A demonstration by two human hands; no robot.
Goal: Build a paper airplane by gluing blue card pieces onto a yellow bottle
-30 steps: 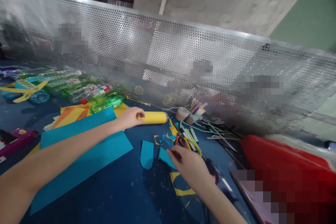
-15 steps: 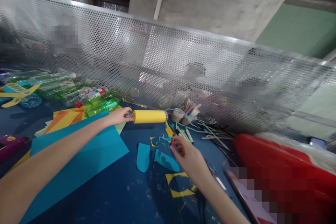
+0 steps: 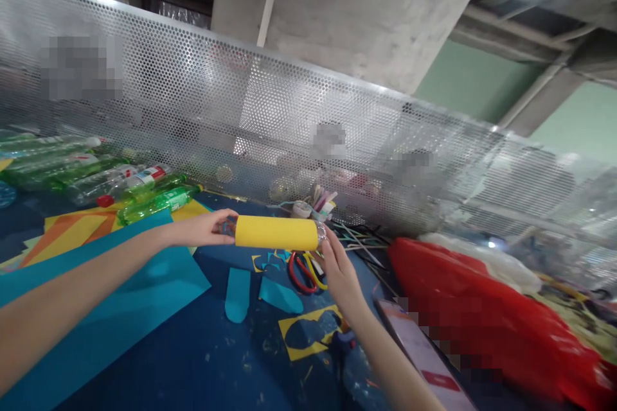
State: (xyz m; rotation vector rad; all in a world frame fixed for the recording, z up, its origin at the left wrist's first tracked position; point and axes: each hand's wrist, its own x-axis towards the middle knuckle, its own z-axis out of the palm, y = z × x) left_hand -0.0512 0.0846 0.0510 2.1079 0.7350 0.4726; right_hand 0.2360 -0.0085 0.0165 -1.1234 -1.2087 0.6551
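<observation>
A plastic bottle wrapped in yellow paper (image 3: 276,233) lies sideways between my hands, above the table. My left hand (image 3: 220,227) is closed around its clear left end. At the right end, my right hand (image 3: 341,273) has its fingers against the clear plastic. Just below the bottle, scissors with red and yellow handles (image 3: 292,275) lie on the table, their blades hidden. Two rounded blue paper pieces are close by, an upright one (image 3: 238,295) and a slanted one (image 3: 281,297). A yellow paper offcut with cut-out holes (image 3: 303,348) sits nearer to me.
Large blue paper sheets (image 3: 130,308) cover the left side of the table. Green and clear bottles (image 3: 159,204) lie behind them. A perforated metal screen (image 3: 193,83) runs along the back. Red plastic (image 3: 463,314) and a flat pinkish panel (image 3: 419,350) are at the right.
My right hand has let go of the red-handled scissors, now on the table, and moved up to the bottle's right end. The bottle has come nearer, still in my left hand. The view has shifted right.
</observation>
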